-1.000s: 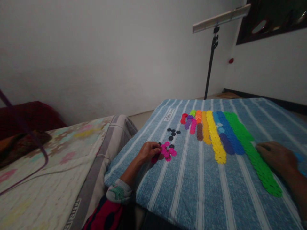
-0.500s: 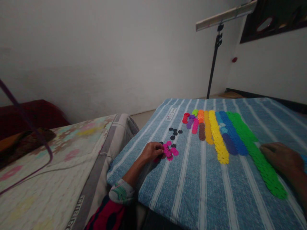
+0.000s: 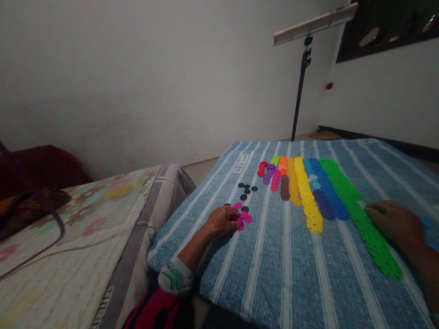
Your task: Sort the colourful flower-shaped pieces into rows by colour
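At the left of the striped cloth, my left hand [image 3: 222, 220] is closed, fingertips down on a small pile of pink interlocking discs [image 3: 247, 217]. Its fingers cover part of the pile. Several black discs [image 3: 247, 191] lie loose just beyond it. My right hand [image 3: 394, 221] rests with curled fingers beside a long row of overlapping green discs [image 3: 373, 242]; anything inside it is hidden. Left of the green row run rows of blue discs [image 3: 331, 192], yellow discs [image 3: 308, 201], amber discs [image 3: 294, 183] and brown discs [image 3: 285, 188], with shorter rows farther left.
A blue striped cloth [image 3: 267, 274] covers the work surface. To the left is a bed-like surface with a flowered cover [image 3: 113, 214]. A purple cord [image 3: 56, 219] hangs at the far left. Behind the cloth stands a black light stand [image 3: 299, 96] near the wall.
My left hand has shifted slightly and now covers more of the pink pile's near left side. My right hand stays by the green row. The whole view has turned slightly.
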Action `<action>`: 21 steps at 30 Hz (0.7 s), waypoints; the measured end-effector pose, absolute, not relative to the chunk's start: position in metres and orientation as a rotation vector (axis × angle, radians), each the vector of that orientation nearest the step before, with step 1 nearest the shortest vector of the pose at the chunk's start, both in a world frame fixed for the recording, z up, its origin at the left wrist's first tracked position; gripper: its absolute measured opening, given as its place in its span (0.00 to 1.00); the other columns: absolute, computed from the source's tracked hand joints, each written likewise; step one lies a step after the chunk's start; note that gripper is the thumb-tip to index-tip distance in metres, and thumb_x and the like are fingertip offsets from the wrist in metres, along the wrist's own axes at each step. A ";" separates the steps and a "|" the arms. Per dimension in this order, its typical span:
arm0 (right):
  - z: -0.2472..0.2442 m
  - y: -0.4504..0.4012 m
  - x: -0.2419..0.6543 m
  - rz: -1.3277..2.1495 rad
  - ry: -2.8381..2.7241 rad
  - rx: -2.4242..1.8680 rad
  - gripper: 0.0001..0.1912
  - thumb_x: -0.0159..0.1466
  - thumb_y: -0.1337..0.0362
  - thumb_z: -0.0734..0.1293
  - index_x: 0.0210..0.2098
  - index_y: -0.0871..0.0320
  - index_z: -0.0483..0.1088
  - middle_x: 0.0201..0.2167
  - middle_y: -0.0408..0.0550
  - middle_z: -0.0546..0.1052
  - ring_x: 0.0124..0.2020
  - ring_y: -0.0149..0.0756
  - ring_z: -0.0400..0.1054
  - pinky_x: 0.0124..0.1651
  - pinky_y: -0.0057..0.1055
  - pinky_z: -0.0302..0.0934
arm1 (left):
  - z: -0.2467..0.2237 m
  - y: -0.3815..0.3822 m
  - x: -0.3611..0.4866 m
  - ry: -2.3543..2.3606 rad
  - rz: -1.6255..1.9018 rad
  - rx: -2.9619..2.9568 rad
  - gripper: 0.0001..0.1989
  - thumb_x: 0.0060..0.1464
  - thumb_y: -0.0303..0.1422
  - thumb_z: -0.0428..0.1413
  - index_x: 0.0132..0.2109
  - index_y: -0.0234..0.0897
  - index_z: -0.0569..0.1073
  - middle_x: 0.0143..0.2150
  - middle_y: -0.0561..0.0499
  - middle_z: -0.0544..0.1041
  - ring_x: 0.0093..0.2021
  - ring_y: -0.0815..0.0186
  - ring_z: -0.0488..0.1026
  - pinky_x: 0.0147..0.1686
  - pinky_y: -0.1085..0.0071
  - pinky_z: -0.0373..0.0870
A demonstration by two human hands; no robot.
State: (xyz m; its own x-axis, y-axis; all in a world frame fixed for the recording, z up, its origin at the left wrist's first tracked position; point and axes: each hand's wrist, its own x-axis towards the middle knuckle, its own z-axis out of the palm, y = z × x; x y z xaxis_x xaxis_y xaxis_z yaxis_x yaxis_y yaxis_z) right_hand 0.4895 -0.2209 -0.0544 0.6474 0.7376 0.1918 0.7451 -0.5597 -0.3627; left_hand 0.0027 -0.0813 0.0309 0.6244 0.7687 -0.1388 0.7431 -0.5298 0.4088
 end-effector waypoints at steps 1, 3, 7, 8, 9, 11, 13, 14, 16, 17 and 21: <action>-0.054 -0.221 0.489 -0.019 -1.163 -2.467 0.28 0.60 0.46 0.53 0.37 0.51 0.80 0.49 0.50 0.78 0.45 0.50 0.72 0.40 0.43 0.65 | 0.031 -0.081 0.003 1.203 0.088 2.414 0.05 0.47 0.32 0.58 0.30 0.37 0.78 0.26 0.55 0.71 0.30 0.69 0.66 0.31 0.73 0.54; -0.053 -0.221 0.488 -0.013 -1.164 -2.481 0.28 0.59 0.46 0.53 0.38 0.51 0.80 0.50 0.49 0.78 0.46 0.50 0.72 0.41 0.43 0.65 | 0.031 -0.080 0.003 1.222 0.113 2.395 0.04 0.46 0.32 0.59 0.29 0.36 0.77 0.28 0.54 0.71 0.31 0.69 0.67 0.31 0.73 0.55; -0.053 -0.221 0.488 -0.026 -1.194 -2.484 0.29 0.60 0.46 0.52 0.38 0.51 0.80 0.49 0.49 0.78 0.47 0.49 0.72 0.41 0.42 0.65 | 0.030 -0.080 0.004 1.266 0.144 2.321 0.06 0.45 0.33 0.60 0.27 0.35 0.74 0.28 0.54 0.71 0.29 0.70 0.66 0.30 0.73 0.55; -0.053 -0.221 0.488 -0.032 -1.197 -2.480 0.29 0.60 0.46 0.52 0.38 0.51 0.80 0.49 0.50 0.78 0.47 0.49 0.72 0.41 0.42 0.65 | 0.030 -0.079 0.005 1.276 0.149 2.312 0.06 0.45 0.34 0.60 0.28 0.35 0.74 0.28 0.55 0.70 0.29 0.70 0.65 0.29 0.73 0.54; -0.053 -0.221 0.488 -0.036 -1.199 -2.474 0.29 0.60 0.46 0.52 0.38 0.51 0.80 0.49 0.50 0.78 0.46 0.48 0.72 0.41 0.41 0.65 | 0.030 -0.079 0.005 1.282 0.144 2.308 0.06 0.44 0.34 0.60 0.28 0.35 0.74 0.27 0.55 0.70 0.28 0.70 0.65 0.29 0.73 0.54; -0.054 -0.221 0.488 -0.044 -1.200 -2.459 0.28 0.60 0.47 0.53 0.37 0.51 0.80 0.48 0.49 0.78 0.45 0.47 0.72 0.40 0.41 0.65 | 0.031 -0.078 0.006 1.273 0.113 2.304 0.06 0.44 0.33 0.60 0.27 0.35 0.73 0.25 0.56 0.68 0.27 0.71 0.63 0.28 0.73 0.53; -0.053 -0.220 0.488 -0.049 -1.200 -2.449 0.27 0.60 0.47 0.53 0.36 0.51 0.80 0.47 0.49 0.79 0.44 0.47 0.72 0.40 0.40 0.64 | 0.032 -0.077 0.007 1.249 0.071 2.287 0.06 0.45 0.33 0.59 0.26 0.35 0.72 0.23 0.57 0.66 0.26 0.71 0.62 0.28 0.73 0.52; -0.053 -0.220 0.487 -0.051 -1.204 -2.446 0.27 0.60 0.47 0.53 0.36 0.50 0.80 0.46 0.49 0.79 0.44 0.47 0.72 0.40 0.40 0.64 | 0.032 -0.076 0.008 1.245 0.061 2.272 0.07 0.45 0.34 0.59 0.25 0.35 0.72 0.22 0.57 0.65 0.25 0.71 0.62 0.27 0.73 0.52; -0.052 -0.220 0.486 -0.051 -1.211 -2.451 0.27 0.60 0.47 0.52 0.35 0.50 0.80 0.46 0.49 0.79 0.44 0.46 0.72 0.39 0.40 0.64 | 0.032 -0.075 0.008 1.252 0.076 2.248 0.07 0.44 0.34 0.59 0.25 0.36 0.71 0.22 0.57 0.66 0.25 0.71 0.62 0.27 0.73 0.52; -0.051 -0.220 0.486 -0.052 -1.210 -2.458 0.27 0.60 0.47 0.52 0.35 0.50 0.80 0.46 0.49 0.79 0.44 0.47 0.72 0.39 0.40 0.64 | 0.031 -0.074 0.008 1.259 0.089 2.239 0.07 0.43 0.34 0.60 0.25 0.36 0.70 0.22 0.57 0.68 0.25 0.71 0.63 0.27 0.74 0.53; -0.050 -0.221 0.484 -0.056 -1.196 -2.475 0.28 0.60 0.47 0.52 0.38 0.51 0.80 0.47 0.49 0.78 0.44 0.47 0.72 0.40 0.41 0.64 | 0.025 -0.071 0.006 1.257 0.141 2.180 0.08 0.40 0.33 0.62 0.26 0.36 0.69 0.25 0.56 0.73 0.27 0.71 0.66 0.28 0.75 0.56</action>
State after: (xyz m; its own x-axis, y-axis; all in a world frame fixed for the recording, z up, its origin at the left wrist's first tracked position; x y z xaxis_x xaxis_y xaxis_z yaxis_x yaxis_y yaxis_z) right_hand 0.4839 -0.2206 -0.0505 0.6352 0.7456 0.2016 0.7612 -0.5600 -0.3270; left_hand 0.0059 -0.0709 0.0252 0.5435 0.8147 -0.2021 0.7494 -0.3625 0.5541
